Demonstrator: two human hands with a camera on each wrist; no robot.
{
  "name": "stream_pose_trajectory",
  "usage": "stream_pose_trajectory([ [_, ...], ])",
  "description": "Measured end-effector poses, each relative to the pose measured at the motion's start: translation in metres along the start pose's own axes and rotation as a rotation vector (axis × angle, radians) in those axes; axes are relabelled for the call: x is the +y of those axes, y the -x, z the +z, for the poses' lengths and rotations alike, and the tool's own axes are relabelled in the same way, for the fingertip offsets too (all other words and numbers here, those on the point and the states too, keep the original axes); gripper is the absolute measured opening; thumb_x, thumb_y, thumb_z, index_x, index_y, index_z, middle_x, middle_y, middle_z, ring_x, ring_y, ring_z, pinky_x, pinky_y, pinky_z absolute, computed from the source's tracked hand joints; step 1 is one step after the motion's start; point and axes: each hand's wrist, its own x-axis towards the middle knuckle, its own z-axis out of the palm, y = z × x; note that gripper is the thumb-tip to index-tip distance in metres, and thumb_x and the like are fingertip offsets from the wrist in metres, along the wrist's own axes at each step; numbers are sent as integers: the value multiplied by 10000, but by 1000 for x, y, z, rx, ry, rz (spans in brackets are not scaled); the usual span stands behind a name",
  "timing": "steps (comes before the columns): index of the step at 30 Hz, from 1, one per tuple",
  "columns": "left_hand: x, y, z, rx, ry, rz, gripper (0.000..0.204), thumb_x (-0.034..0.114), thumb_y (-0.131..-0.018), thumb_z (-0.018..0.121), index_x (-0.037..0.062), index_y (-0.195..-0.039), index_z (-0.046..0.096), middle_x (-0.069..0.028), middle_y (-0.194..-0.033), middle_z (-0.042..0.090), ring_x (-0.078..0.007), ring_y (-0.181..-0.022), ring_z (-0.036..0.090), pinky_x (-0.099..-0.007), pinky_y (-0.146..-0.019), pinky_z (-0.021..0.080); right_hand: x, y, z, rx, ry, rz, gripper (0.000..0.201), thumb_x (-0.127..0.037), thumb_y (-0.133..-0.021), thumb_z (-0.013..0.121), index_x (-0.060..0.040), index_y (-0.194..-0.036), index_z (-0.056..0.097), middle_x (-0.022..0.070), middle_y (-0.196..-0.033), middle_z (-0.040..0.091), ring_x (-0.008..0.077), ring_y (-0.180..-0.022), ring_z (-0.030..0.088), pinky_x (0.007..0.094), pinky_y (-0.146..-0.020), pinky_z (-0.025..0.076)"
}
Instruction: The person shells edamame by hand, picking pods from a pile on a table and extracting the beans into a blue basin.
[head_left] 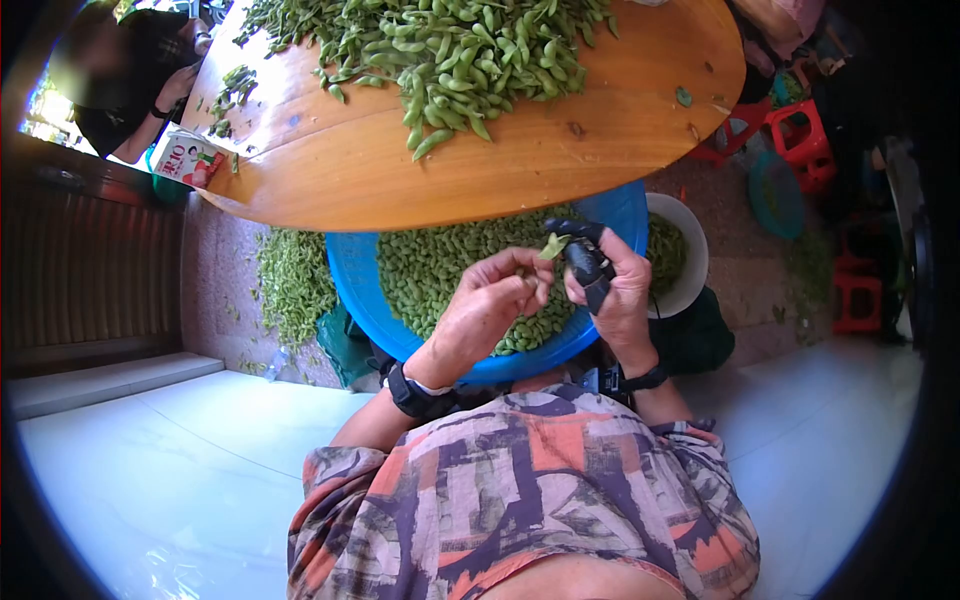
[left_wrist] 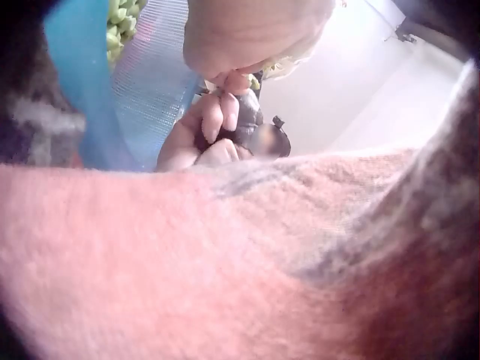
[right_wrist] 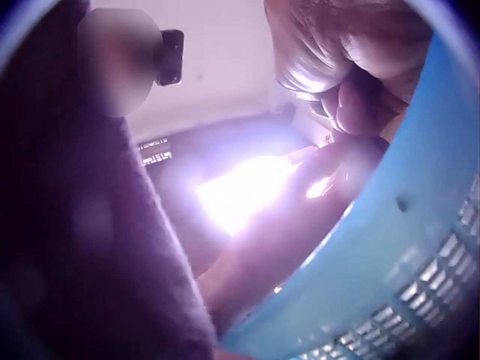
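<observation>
Head view shows a green edamame pod pinched between both hands, held up over the blue basket that sits just under the near edge of the wooden table. The left hand has its fingertips curled onto the pod from the left. The right hand grips the pod's other side with its thumb and fingers, and it also has some black tool wrapped in that same grip; can't tell what the tool is exactly. Both wrists wear dark straps.

The basket is full of shelled-looking green bits, right below the hands. Just right of it sits a white bowl with more green stuff inside. On the table, farther away, there's a big heap of whole pods. More pods lie on the floor left of the basket. Far left, another person's arm is by a red-and-white carton at the table edge. Red stools stand at the far right.

Wrist views are mostly blur: fingers, patterned shirt, blue basket mesh.
</observation>
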Motion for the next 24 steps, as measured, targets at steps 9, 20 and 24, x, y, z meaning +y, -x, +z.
stream_pose_trajectory([
  [9,87,14,-5,165,-1261,578,163,-7,-841,613,9,-990,676,-98,-794,686,-185,-740,681,-307,-666,548,-55,9,-117,582,1336,-79,407,14,-804,554,-35,-1205,604,243,-927,660,365,-838,649,392,-769,487],
  [20,135,-48,-16,563,-1920,819,119,46,-841,635,27,-942,694,-163,-871,612,-330,-752,632,-377,-695,512,-44,-4,-63,351,1056,-304,301,44,-799,576,-7,-1088,644,225,-923,666,355,-866,669,377,-761,508],
  [24,129,-37,-5,461,-1819,923,91,33,-824,636,57,-897,684,-110,-856,621,-314,-723,630,-390,-640,504,-47,-10,-34,171,800,-299,303,33,-792,586,5,-1088,648,160,-799,653,234,-710,639,325,-693,497],
])
